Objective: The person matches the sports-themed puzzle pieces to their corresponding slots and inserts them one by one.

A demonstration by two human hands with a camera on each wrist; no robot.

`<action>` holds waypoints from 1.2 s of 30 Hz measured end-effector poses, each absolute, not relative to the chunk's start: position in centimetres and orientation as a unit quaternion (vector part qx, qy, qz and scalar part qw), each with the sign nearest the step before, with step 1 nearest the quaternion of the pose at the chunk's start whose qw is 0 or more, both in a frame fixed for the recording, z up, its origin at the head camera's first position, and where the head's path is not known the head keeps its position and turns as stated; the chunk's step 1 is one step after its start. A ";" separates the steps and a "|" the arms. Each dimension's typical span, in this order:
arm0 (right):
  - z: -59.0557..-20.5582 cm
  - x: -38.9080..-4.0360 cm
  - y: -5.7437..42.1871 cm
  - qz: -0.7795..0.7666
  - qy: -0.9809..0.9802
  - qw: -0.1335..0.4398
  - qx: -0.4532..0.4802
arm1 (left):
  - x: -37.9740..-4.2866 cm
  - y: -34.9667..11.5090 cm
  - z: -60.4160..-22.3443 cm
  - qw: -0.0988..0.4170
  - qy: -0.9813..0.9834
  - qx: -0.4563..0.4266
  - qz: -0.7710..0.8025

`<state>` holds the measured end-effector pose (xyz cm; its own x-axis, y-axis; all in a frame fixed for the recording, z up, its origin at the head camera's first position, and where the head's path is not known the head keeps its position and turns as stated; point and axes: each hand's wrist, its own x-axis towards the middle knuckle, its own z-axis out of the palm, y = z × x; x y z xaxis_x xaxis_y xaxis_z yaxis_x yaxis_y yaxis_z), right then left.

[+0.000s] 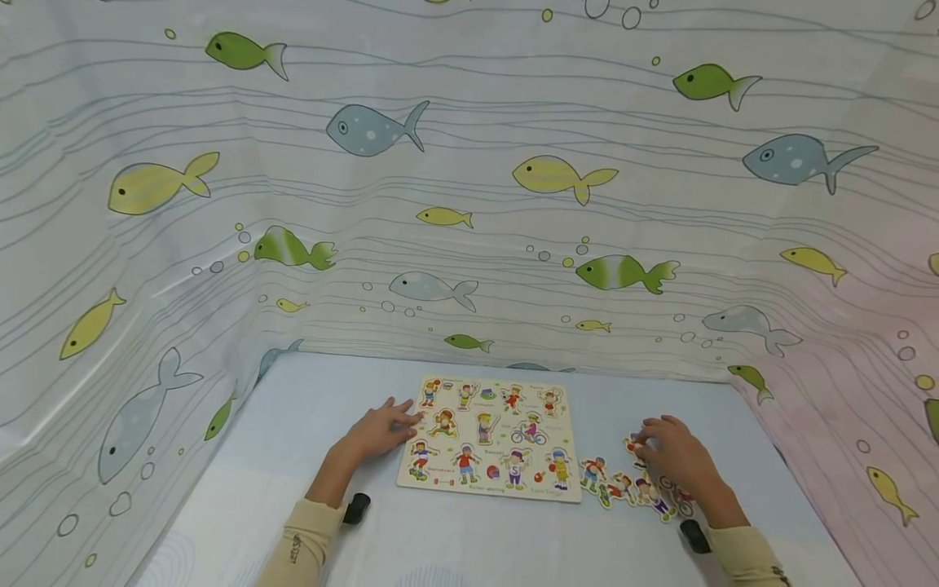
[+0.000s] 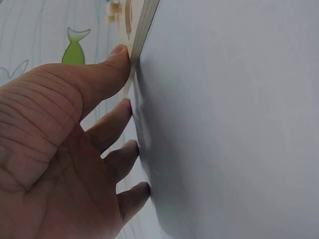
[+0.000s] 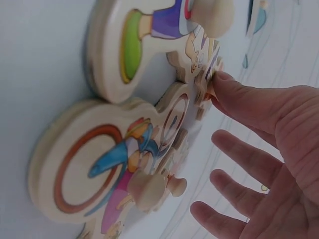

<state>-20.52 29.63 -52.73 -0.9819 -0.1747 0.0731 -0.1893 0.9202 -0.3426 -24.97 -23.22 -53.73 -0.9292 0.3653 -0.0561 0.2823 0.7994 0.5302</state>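
Note:
A wooden puzzle board [image 1: 466,417] printed with sports figures lies on the table. My left hand [image 1: 380,430] is at its left side, the thumb [image 2: 117,62] touching the board's edge and the other fingertips resting on the table with fingers spread. My right hand [image 1: 673,452] is over a cluster of loose knobbed puzzle pieces to the right of the board. Thumb and forefinger pinch one puzzle piece [image 1: 631,443] at the far side of the cluster, mostly hidden by the hand; the other fingers stay loosely bent. Nearer the wrist lies a cyclist piece [image 3: 114,164] with a round knob.
Several pieces, such as a figure in blue and red [image 1: 592,471], lie close together, some touching, beside the board's lower right corner. The pale table [image 1: 499,542] is enclosed by a fish-patterned sheet [image 1: 484,253] at the back and sides.

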 end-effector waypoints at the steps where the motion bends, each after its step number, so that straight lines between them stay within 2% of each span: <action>1: -52.8 -20.5 29.7 0.178 -0.980 0.020 0.093 | -24.9 -23.2 -53.7 0.078 0.945 0.170 0.267; 36: -51.1 -21.1 27.6 0.162 -0.981 0.042 0.102 | -24.8 -23.0 -53.2 0.089 0.948 0.162 0.260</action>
